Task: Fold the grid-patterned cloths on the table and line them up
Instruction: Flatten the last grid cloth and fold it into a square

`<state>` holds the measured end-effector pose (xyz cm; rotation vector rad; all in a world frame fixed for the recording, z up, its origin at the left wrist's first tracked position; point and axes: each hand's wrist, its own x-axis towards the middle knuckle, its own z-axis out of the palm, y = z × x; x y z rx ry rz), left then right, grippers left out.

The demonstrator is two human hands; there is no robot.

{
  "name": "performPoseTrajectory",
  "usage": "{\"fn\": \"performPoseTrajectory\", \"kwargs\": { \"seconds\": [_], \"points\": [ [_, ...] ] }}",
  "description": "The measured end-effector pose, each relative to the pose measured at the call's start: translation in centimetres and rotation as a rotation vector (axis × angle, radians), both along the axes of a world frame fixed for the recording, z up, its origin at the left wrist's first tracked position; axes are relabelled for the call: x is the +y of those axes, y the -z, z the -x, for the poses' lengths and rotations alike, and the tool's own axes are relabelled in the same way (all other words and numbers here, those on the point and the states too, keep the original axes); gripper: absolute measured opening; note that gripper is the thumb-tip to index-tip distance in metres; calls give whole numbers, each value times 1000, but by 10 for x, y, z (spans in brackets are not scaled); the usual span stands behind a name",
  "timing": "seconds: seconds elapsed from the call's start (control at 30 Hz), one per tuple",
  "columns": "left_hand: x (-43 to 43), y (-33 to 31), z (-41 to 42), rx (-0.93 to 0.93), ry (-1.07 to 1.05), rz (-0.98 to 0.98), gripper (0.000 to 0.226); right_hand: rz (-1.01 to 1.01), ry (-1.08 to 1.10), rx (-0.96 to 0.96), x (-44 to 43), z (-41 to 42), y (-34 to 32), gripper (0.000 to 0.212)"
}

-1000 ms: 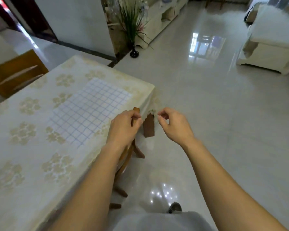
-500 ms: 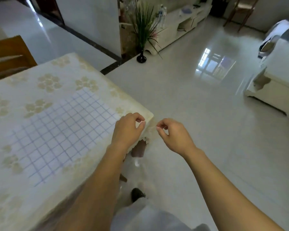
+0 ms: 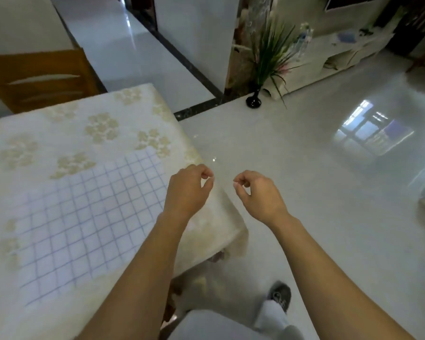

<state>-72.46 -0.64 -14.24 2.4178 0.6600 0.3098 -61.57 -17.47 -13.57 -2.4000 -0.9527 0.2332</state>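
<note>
One white cloth with a blue grid (image 3: 88, 217) lies spread flat on the table (image 3: 59, 133), which wears a cream tablecloth with pale flower prints. My left hand (image 3: 189, 190) hovers over the table's right edge, just past the cloth's right side, with thumb and forefinger pinched together and nothing visible between them. My right hand (image 3: 258, 192) hangs beside it over the floor, fingers curled the same way, holding nothing that I can see. Neither hand touches the grid cloth.
A wooden chair (image 3: 39, 79) stands behind the table at the far left. A plant in a black vase (image 3: 254, 101) and a white cabinet (image 3: 341, 52) stand across the glossy tiled floor. My shoe (image 3: 280, 295) is on the floor by the table corner.
Both hands have lifted from the table's corner and drifted slightly apart. The view has swung, so the table and grid cloth now sit further left and lower.
</note>
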Motion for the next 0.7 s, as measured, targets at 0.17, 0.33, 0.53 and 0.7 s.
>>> {"fn": "performPoseTrajectory", "kwargs": {
  "seconds": [0.17, 0.33, 0.53, 0.7],
  "points": [
    [22, 9, -23, 89, -206, -54, 17, -93, -157, 49, 54, -63, 18, 12],
    [15, 15, -62, 175, -441, -24, 16, -127, -412, 128, 93, -124, 37, 9],
    [10, -7, -114, 175, -675, 32, 14, -167, -554, 195, 111, -207, 27, 4],
    [12, -16, -111, 180, -843, 1, 15, -159, -664, 206, 141, -239, 21, 7]
  ]
}}
